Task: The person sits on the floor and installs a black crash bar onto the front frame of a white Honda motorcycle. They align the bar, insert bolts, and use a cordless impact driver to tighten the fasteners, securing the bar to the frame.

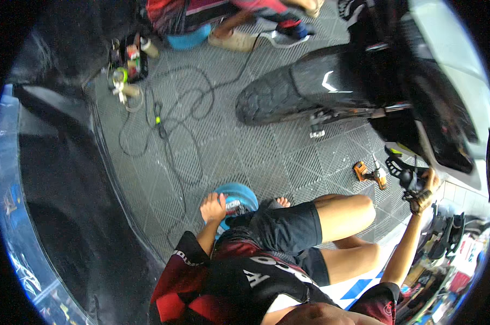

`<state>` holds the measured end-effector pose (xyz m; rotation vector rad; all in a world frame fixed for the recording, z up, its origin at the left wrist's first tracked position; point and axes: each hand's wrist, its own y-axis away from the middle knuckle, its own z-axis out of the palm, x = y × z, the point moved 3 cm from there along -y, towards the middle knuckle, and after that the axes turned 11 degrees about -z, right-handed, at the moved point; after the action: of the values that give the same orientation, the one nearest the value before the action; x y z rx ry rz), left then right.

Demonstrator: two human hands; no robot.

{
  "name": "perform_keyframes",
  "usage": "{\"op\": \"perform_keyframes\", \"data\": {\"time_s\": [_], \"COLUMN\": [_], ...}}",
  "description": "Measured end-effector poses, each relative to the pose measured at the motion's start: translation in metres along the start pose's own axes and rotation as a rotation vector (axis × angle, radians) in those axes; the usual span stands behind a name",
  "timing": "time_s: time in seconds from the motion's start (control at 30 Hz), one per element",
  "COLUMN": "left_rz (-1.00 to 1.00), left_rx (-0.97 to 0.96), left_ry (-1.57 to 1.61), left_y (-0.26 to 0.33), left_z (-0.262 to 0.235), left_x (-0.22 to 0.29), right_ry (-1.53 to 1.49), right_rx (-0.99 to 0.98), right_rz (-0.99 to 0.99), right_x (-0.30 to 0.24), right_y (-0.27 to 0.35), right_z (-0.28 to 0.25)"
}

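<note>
I sit on a round blue stool [241, 190], and my left hand [213, 208] is closed over its left edge. My right arm reaches forward to the right, beside a motorcycle [358, 81]. There my right hand [424, 194] is closed at a black slotted part [401, 167] low on the bike's side. The fingers are partly hidden, and I cannot tell whether that part is fixed to the bike. On the floor mat just left of this hand lies an orange and black cordless drill [370, 174].
A black cable [193, 86] lies looped across the grey tiled mat. At the far left stands a black caddy [134, 57] with bottles. Another person [218, 16] sits beyond the knobbly tyre [261, 100]. Assorted items crowd the right edge. A black sheet [66, 179] borders the left.
</note>
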<state>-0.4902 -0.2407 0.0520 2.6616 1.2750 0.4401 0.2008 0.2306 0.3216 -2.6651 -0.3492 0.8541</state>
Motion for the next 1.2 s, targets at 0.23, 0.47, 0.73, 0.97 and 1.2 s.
{"op": "perform_keyframes", "data": {"time_s": [0.23,0.47,0.73,0.97,1.2], "left_rz": [0.169,0.262,0.363,0.610,0.493], "left_rx": [-0.298,-0.275,-0.220,-0.162,-0.268], "left_ry": [0.089,0.112,0.173,0.313,1.151], "left_y": [-0.058,-0.043,-0.015,-0.073,-0.119], "left_z": [0.066,0.077,0.083,0.073,-0.145], "left_x": [-0.079,-0.058,-0.087,-0.086,0.113], "right_ry": [0.306,0.582,0.432,0.709,0.483], "right_rx": [0.090,0.131,0.154,0.130,0.250], "right_rz": [-0.223,-0.742,-0.889,-0.899,-0.556], "right_x": [-0.104,-0.146,-0.167,-0.131,-0.132], "right_y": [-0.011,-0.009,-0.008,-0.020,-0.012], "right_z": [0.063,0.058,0.060,0.065,0.078]}}
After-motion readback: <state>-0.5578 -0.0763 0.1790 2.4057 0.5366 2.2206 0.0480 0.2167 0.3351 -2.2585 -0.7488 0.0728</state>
